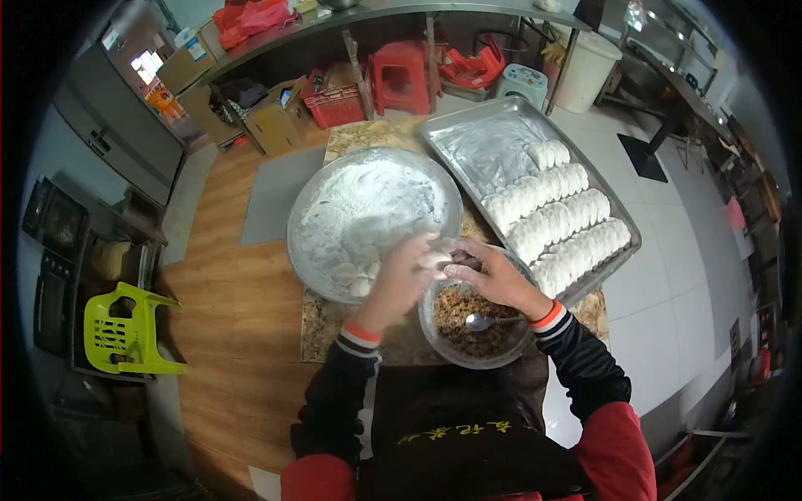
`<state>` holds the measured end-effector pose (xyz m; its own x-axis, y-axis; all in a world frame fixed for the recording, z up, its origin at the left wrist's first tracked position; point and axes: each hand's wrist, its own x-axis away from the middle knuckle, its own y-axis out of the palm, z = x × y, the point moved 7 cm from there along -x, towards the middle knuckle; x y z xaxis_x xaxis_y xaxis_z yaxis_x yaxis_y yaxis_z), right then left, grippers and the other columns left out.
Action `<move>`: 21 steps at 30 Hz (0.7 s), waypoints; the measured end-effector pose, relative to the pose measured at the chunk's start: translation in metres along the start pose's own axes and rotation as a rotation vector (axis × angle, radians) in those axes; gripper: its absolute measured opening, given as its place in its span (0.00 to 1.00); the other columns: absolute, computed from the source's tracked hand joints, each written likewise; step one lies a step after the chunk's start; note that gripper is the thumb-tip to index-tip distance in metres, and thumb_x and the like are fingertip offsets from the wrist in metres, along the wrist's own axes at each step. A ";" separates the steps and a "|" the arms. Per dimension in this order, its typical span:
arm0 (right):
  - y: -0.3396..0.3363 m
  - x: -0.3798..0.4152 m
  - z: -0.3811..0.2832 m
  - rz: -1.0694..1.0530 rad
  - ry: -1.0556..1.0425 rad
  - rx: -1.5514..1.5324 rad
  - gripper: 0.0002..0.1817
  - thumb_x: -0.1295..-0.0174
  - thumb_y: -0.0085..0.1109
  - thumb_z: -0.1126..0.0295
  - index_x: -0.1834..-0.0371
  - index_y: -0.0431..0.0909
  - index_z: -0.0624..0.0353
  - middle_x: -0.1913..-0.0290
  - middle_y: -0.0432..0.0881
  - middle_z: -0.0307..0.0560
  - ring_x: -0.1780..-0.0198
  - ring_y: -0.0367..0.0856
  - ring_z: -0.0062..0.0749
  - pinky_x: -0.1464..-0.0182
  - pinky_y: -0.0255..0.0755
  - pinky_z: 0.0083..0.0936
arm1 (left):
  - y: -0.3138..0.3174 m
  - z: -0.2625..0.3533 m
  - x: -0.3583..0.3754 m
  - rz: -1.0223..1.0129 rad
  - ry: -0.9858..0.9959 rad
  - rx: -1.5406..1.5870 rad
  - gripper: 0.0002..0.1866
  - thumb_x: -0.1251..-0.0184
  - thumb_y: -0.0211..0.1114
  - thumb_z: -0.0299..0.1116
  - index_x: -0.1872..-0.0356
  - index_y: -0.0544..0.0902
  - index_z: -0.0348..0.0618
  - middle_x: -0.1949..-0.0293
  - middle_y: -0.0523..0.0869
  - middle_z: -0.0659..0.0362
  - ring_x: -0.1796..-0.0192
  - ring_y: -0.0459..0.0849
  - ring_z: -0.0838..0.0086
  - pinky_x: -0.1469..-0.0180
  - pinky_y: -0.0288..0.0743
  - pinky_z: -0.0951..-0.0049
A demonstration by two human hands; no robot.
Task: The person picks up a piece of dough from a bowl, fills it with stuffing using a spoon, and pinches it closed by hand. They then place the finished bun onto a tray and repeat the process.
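Observation:
A small white piece of dough is between my two hands, over the gap where the flour basin and the filling bowl meet. My left hand, slightly blurred, has its fingers curled around the dough. From the other side my right hand pinches it with thumb and fingers. The wide metal basin holds white flour, with several pale dough pieces at its near edge. Below my right hand is the bowl of brown minced filling, a metal spoon resting in it.
A metal tray at the right holds several rows of white, floured dumplings. All stand on a stone-patterned table. A lime-green chair is at left; a red stool and a crate are beneath the far counter.

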<state>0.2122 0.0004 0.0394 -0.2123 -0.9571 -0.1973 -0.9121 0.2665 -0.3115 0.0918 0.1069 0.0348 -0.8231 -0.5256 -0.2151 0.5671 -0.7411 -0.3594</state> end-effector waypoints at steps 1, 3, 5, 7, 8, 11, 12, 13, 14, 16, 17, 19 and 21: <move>0.002 0.001 -0.004 -0.043 -0.099 0.075 0.19 0.31 0.62 0.71 0.38 0.77 0.62 0.48 0.85 0.51 0.47 0.84 0.33 0.47 0.79 0.27 | 0.013 0.001 0.007 -0.044 -0.017 0.003 0.32 0.41 0.70 0.22 0.33 0.73 0.38 0.41 0.77 0.51 0.44 0.80 0.68 0.46 0.80 0.69; 0.007 0.008 -0.009 -0.132 -0.284 0.233 0.18 0.30 0.61 0.70 0.38 0.77 0.63 0.50 0.85 0.52 0.47 0.83 0.32 0.46 0.78 0.26 | 0.021 -0.005 0.016 -0.032 -0.078 0.080 0.36 0.40 0.70 0.22 0.30 0.67 0.38 0.36 0.72 0.52 0.41 0.78 0.68 0.43 0.79 0.69; -0.001 0.016 0.003 -0.063 -0.021 -0.028 0.16 0.32 0.63 0.71 0.42 0.81 0.63 0.51 0.86 0.46 0.50 0.84 0.29 0.46 0.77 0.26 | 0.029 -0.008 0.026 -0.003 -0.129 0.210 0.36 0.38 0.70 0.22 0.29 0.64 0.38 0.33 0.70 0.53 0.39 0.77 0.69 0.40 0.77 0.69; 0.000 0.030 0.016 0.079 0.203 -0.389 0.14 0.32 0.64 0.72 0.45 0.81 0.65 0.53 0.87 0.44 0.52 0.83 0.23 0.49 0.78 0.23 | 0.038 -0.003 0.034 0.040 -0.160 0.380 0.35 0.35 0.70 0.24 0.29 0.64 0.37 0.33 0.71 0.55 0.37 0.76 0.70 0.38 0.76 0.70; 0.000 0.036 0.025 0.176 0.202 -0.441 0.12 0.33 0.66 0.72 0.50 0.81 0.64 0.54 0.86 0.41 0.56 0.82 0.18 0.53 0.78 0.18 | 0.056 0.006 0.041 -0.087 -0.161 0.573 0.32 0.29 0.67 0.30 0.28 0.66 0.36 0.35 0.73 0.58 0.35 0.71 0.77 0.32 0.68 0.72; 0.008 0.058 0.033 0.365 0.268 -0.489 0.12 0.34 0.68 0.71 0.52 0.80 0.64 0.56 0.85 0.41 0.58 0.82 0.18 0.55 0.78 0.18 | 0.073 0.007 0.049 -0.054 -0.230 0.645 0.22 0.27 0.64 0.30 0.35 0.75 0.35 0.46 0.82 0.61 0.46 0.79 0.79 0.42 0.74 0.77; 0.008 0.064 0.035 0.383 0.290 -0.465 0.14 0.36 0.69 0.71 0.51 0.80 0.63 0.56 0.85 0.41 0.58 0.83 0.23 0.56 0.78 0.23 | 0.075 0.005 0.052 -0.064 -0.238 0.556 0.21 0.27 0.65 0.30 0.37 0.76 0.35 0.48 0.83 0.62 0.49 0.80 0.80 0.45 0.74 0.77; 0.003 0.067 0.027 0.370 0.218 -0.277 0.13 0.36 0.68 0.72 0.50 0.80 0.63 0.55 0.84 0.42 0.56 0.83 0.24 0.55 0.78 0.24 | 0.074 0.003 0.054 -0.072 -0.243 0.464 0.19 0.27 0.65 0.30 0.39 0.78 0.36 0.50 0.85 0.63 0.52 0.81 0.80 0.48 0.75 0.78; -0.003 0.071 0.016 0.352 0.144 -0.089 0.13 0.36 0.68 0.74 0.50 0.79 0.63 0.55 0.84 0.43 0.54 0.82 0.25 0.53 0.77 0.26 | 0.071 0.001 0.056 -0.078 -0.246 0.372 0.18 0.27 0.65 0.31 0.40 0.80 0.36 0.53 0.86 0.64 0.55 0.81 0.80 0.51 0.76 0.78; -0.005 0.073 0.002 0.249 -0.005 0.181 0.14 0.37 0.67 0.75 0.48 0.79 0.63 0.54 0.83 0.47 0.53 0.82 0.33 0.51 0.76 0.29 | 0.064 0.005 0.053 -0.135 -0.175 0.062 0.16 0.29 0.65 0.27 0.43 0.81 0.35 0.56 0.86 0.63 0.55 0.82 0.81 0.54 0.77 0.76; -0.004 0.072 0.000 0.164 -0.078 0.264 0.15 0.37 0.67 0.74 0.48 0.79 0.63 0.53 0.82 0.50 0.53 0.82 0.38 0.50 0.76 0.31 | 0.064 0.007 0.054 -0.165 -0.141 -0.091 0.15 0.30 0.65 0.26 0.45 0.81 0.34 0.57 0.86 0.63 0.55 0.83 0.81 0.56 0.78 0.74; -0.001 0.074 -0.004 0.103 -0.147 0.334 0.16 0.39 0.66 0.74 0.48 0.79 0.63 0.54 0.81 0.54 0.53 0.82 0.49 0.51 0.76 0.36 | 0.066 0.007 0.055 -0.135 -0.114 -0.070 0.15 0.33 0.67 0.25 0.47 0.82 0.34 0.60 0.87 0.58 0.58 0.84 0.78 0.58 0.78 0.74; -0.003 0.073 -0.007 0.150 -0.149 0.313 0.14 0.41 0.64 0.75 0.50 0.79 0.62 0.55 0.80 0.58 0.55 0.80 0.60 0.55 0.77 0.40 | 0.069 0.003 0.054 -0.083 -0.175 0.202 0.14 0.36 0.68 0.25 0.49 0.83 0.34 0.62 0.88 0.54 0.60 0.85 0.76 0.59 0.78 0.73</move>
<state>0.1974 -0.0707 0.0323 -0.2612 -0.8839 -0.3880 -0.7187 0.4464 -0.5331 0.0868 0.0263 0.0006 -0.8596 -0.5104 -0.0258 0.5064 -0.8438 -0.1776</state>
